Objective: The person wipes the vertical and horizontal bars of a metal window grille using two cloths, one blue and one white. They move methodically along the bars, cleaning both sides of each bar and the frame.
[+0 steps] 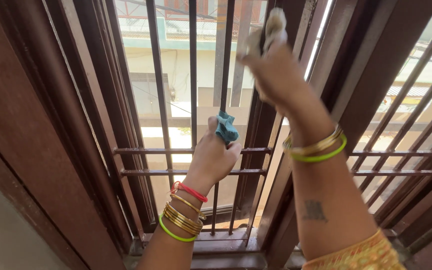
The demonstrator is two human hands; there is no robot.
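Hands | left hand gripping teal cloth on a window bar | right hand clutching pale cloth higher up | wiping appears midway, lower bars left

A home's window: brown wooden frame, dark metal grille bars, and neighbouring buildings visible in sunlight outside.

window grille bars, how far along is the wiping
Done: cannot be judged; no bar looks plainly cleaner than another. In hand: left hand grips a teal cloth around a vertical bar; right hand presses a pale cloth higher up. Left: the side grille is untouched by either hand.
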